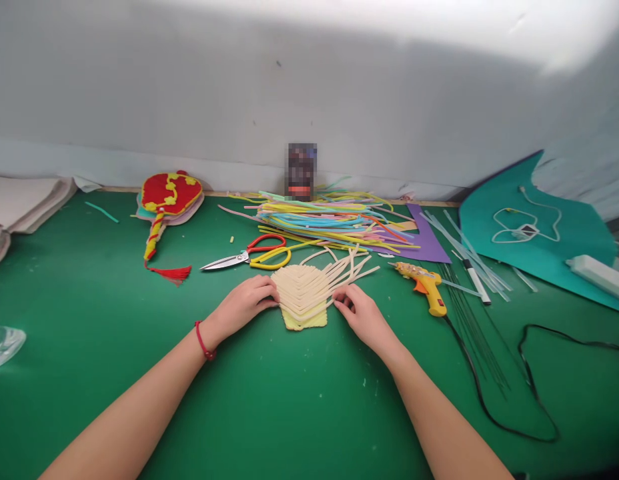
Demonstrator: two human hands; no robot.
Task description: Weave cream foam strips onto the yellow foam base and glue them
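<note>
The cream plaited piece (300,287), with its yellow backing (305,324) showing below, lies on the bench (269,407), well in from the far edge; the person's hands are apart, one on either side of it; the left hand (247,301) has its fingertips bunched on the piece's left side, though whether they pinch cannot be told; the right hand (358,313) pinches a cream strip (317,311) at the lower right; scissors (247,256) lie beyond the left hand; coloured strips (319,221) heap along the bench's far edge; a yellow glue gun (429,292) lies right of the right hand; a red-topped fan (172,195) lies toward the far left corner.
</note>
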